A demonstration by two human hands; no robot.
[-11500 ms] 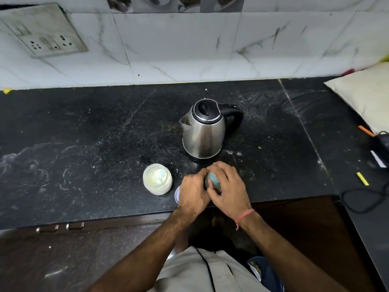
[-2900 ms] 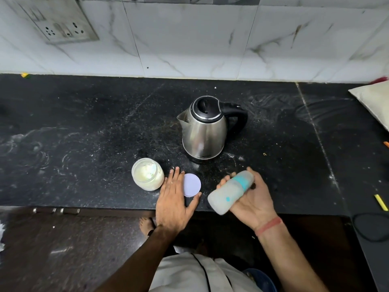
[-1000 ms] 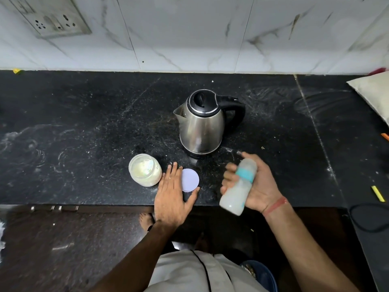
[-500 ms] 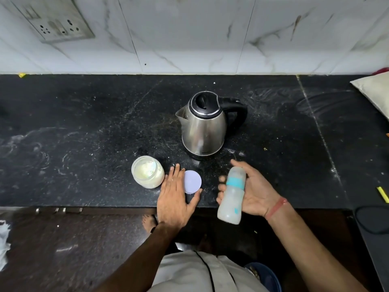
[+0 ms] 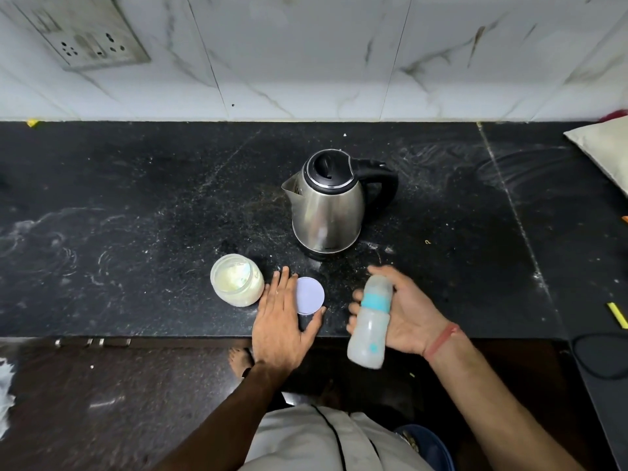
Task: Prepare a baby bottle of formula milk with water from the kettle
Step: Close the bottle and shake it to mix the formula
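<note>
Baby bottle [image 5: 370, 321] is getting shaken I'd guess, capped and cloudy, right hand [image 5: 407, 317] gripping it over the counter edge [image 5: 170, 329]. Left hand [image 5: 280, 321] is lying flat, empty, beside the jar lid [image 5: 309, 295]. Next probably setting it down upright.

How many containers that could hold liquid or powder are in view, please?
3: the kettle mid-counter, the open jar left of the left hand, and the baby bottle in the right hand.

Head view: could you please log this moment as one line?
right hand: holds teal-banded translucent baby bottle | left hand: flat on black counter | steel kettle: upright
</note>
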